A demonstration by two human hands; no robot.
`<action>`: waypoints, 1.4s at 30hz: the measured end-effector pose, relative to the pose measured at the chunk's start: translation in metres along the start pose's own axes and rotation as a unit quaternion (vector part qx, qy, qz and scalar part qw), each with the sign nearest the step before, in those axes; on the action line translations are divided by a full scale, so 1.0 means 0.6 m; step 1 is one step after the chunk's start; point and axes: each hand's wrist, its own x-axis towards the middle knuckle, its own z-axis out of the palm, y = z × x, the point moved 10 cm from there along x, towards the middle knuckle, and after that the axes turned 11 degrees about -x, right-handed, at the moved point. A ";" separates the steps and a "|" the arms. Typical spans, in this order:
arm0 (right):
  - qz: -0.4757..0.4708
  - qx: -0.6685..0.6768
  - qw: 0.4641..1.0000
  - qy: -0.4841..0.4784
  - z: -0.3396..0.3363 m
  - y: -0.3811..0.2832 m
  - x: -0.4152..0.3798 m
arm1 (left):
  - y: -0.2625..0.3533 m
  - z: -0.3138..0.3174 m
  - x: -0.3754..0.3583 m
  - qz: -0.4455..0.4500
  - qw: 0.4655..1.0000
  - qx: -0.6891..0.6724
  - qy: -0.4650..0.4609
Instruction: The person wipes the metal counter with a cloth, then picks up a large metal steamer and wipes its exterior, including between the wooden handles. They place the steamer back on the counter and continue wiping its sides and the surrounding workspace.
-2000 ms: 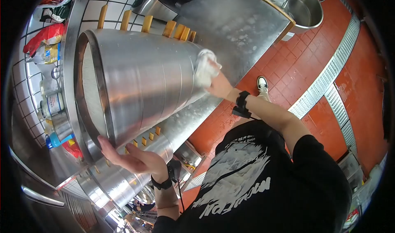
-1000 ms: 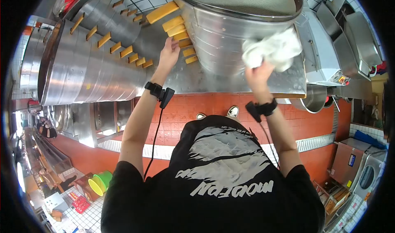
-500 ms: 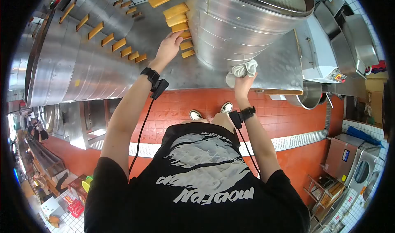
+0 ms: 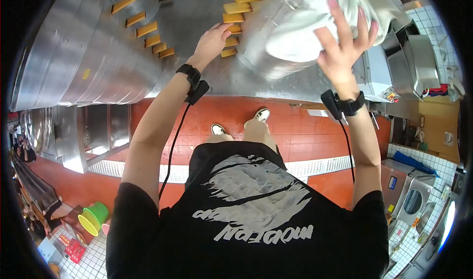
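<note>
A tall stack of round metal steamer tiers point(image 4: 256, 57) with yellow wooden handles point(image 4: 244, 7) stands on the steel counter. My left hand point(image 4: 212, 45) is closed at one of the lower handles, its fingertips against the wood. A white cloth point(image 4: 295, 40) lies spread over the stack's right front, hiding much of its wall and top. Over this cloth my right hand point(image 4: 342, 52) reaches with fingers spread apart, palm toward the fabric. Black straps with small boxes and cables sit on both wrists.
Another steamer stack point(image 4: 59, 47) with wooden handles rises at left. The steel counter point(image 4: 217, 84) edges a red tiled floor point(image 4: 295, 131) with a drain grating point(image 4: 320, 166). Metal pans point(image 4: 416, 57) stand at right, green and yellow buckets point(image 4: 92, 219) at lower left.
My right hand has moved up and right from the stack's base, and its fingers have spread. The bunched cloth is now unfolded across the stack. My left hand stays at the handles.
</note>
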 end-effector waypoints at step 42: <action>-0.287 -0.014 0.774 -0.564 0.167 -0.177 -0.110 | -0.009 -0.021 -0.008 -0.049 0.997 -0.061 0.025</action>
